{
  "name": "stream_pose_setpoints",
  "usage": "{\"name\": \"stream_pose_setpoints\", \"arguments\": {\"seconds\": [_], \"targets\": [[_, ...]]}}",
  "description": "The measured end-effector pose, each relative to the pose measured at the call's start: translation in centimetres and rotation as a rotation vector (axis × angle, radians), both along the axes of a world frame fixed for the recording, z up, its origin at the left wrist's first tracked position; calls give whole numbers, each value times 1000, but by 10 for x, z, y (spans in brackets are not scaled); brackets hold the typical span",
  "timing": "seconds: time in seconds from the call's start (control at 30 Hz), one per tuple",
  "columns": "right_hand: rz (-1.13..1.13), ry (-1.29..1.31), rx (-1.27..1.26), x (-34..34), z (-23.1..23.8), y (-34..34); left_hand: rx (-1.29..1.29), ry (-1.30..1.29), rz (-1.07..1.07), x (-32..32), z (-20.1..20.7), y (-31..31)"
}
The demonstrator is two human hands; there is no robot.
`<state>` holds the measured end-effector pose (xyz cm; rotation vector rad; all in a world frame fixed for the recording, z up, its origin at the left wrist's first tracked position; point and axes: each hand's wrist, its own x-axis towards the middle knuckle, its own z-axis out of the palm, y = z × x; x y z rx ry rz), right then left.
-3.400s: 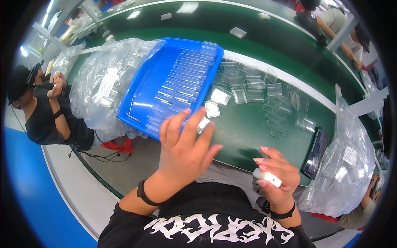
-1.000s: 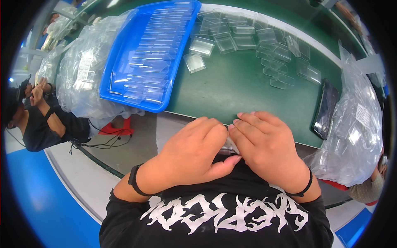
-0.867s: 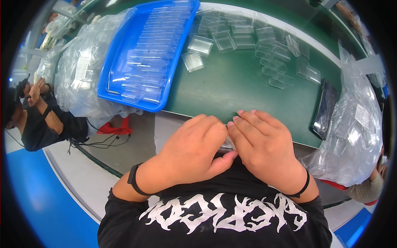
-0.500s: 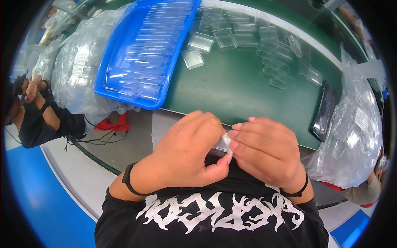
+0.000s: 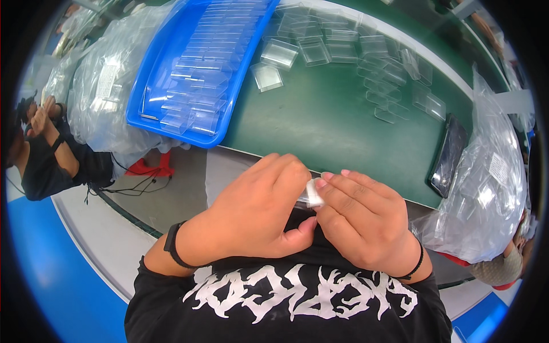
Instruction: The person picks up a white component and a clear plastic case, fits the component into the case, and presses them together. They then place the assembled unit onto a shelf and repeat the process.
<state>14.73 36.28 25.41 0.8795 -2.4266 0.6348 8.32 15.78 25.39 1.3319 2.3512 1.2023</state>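
Note:
Close to my body, just below the table's front edge, my left hand pinches a small clear plastic piece, mostly hidden behind the fingers. My right hand presses a white cloth or tissue against that piece's right end, its fingers close together. The two hands nearly meet at the cloth. Beyond them, several clear bent plastic pieces lie scattered on the green table. More clear pieces stand in rows inside a blue tray at the left.
A thin metal rod lies in the tray. At the table's right edge is a dark, flat, glossy object. Large clear plastic bags bulge at the left, with another bag at the right. A person sits at far left.
The right hand's fingers have shifted slightly on the cloth, and the left thumb tip has come away from it. The whole view has tilted a little.

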Motion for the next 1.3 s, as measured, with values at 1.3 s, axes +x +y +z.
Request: {"name": "stream_pose_setpoints", "arguments": {"seconds": [1.3], "targets": [[-52, -1517, -1375, -5, 18, 18, 258, 192, -6, -5, -9, -11]]}}
